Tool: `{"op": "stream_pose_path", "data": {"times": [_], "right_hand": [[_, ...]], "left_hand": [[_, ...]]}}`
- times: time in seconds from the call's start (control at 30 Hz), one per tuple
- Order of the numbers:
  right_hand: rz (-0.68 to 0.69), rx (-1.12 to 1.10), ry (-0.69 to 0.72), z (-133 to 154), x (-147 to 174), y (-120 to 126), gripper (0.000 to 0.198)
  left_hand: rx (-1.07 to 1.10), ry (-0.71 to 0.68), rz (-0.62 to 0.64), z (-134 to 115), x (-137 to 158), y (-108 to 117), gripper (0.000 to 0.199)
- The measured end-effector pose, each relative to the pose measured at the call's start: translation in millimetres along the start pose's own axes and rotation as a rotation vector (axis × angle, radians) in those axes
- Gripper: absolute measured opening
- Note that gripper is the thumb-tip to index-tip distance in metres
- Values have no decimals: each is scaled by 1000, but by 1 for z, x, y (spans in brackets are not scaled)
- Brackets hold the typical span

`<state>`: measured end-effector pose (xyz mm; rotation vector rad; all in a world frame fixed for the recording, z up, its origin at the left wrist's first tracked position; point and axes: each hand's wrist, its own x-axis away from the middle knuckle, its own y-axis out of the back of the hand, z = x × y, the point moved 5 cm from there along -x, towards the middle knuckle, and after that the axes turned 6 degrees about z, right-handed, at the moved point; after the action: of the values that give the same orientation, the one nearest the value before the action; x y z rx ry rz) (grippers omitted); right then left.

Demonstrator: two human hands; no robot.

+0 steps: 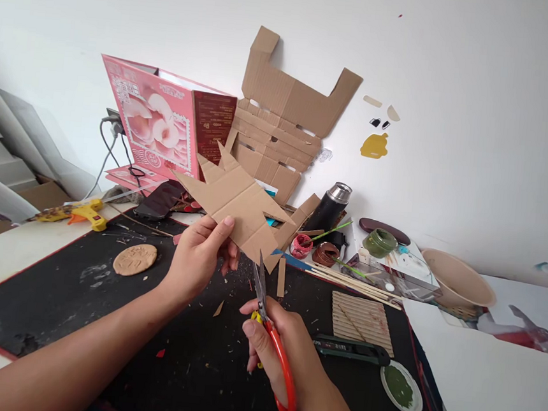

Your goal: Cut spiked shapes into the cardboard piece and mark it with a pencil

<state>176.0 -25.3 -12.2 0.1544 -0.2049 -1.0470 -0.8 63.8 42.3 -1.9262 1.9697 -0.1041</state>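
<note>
Cardboard cutout, spiky-edged, is hanging above the black mat, the left hand pinching it between thumb and fingers. The right hand is gripping red-handled scissors, their blades pointing up at the cutout's lower edge, contact being unclear. A utility knife is lying farther right, and a pink box is standing behind.

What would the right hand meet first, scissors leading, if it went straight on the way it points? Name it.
The spiky cardboard in the left hand: the right hand points its scissors at the lower edge. Whether the tips already touch it is unclear.
</note>
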Motion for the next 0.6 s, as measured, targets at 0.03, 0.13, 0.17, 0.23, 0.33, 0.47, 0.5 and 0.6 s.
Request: {"op": "stream_pose_path", "data": {"times": [0.03, 0.13, 0.17, 0.23, 0.33, 0.47, 0.5, 0.6], "right_hand": [[0, -1, 1, 0, 0, 0, 48], [-4, -15, 3, -1, 1, 0, 47], [-6, -18, 5, -1, 1, 0, 46], [-6, -19, 8, 0, 1, 0, 45], [-7, -21, 13, 2, 0, 0, 43], [-1, -14, 17, 4, -1, 1, 42], [0, -11, 15, 4, -1, 1, 42], [2, -9, 12, 3, 0, 1, 42]], "left_hand": [[-15, -1, 2, 0, 1, -1, 41], [-63, -8, 12, -3, 4, -3, 41], [-74, -10, 20, -5, 5, -4, 40], [-89, -17, 40, -6, 7, -6, 37], [-103, -26, 62, -6, 9, -7, 33], [-109, -29, 62, -6, 10, -5, 32], [-111, -31, 59, -6, 9, -5, 32], [-129, -40, 57, -7, 9, -5, 31]]}}
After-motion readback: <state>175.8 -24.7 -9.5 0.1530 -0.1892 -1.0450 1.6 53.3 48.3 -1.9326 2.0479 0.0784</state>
